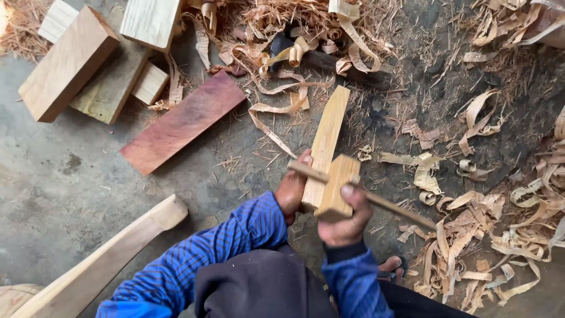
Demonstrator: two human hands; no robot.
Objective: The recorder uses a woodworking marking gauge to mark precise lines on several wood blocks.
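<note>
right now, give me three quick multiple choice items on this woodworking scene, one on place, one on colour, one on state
1. Where does the flat reddish-brown wooden board lie?
A. left of the hands
B. on a bench
C. under the foot

2. What colour are the sleeves?
A. white
B. blue
C. green

3. What is the right hand doing?
A. hanging free
B. gripping the pale wooden block with a thin stick through it
C. resting flat on the floor

Key: 1 A, it lies on the grey floor, up and left of them. 2 B, blue with dark stripes. 3 B, its fingers wrap the block against the pale upright plank.
</note>
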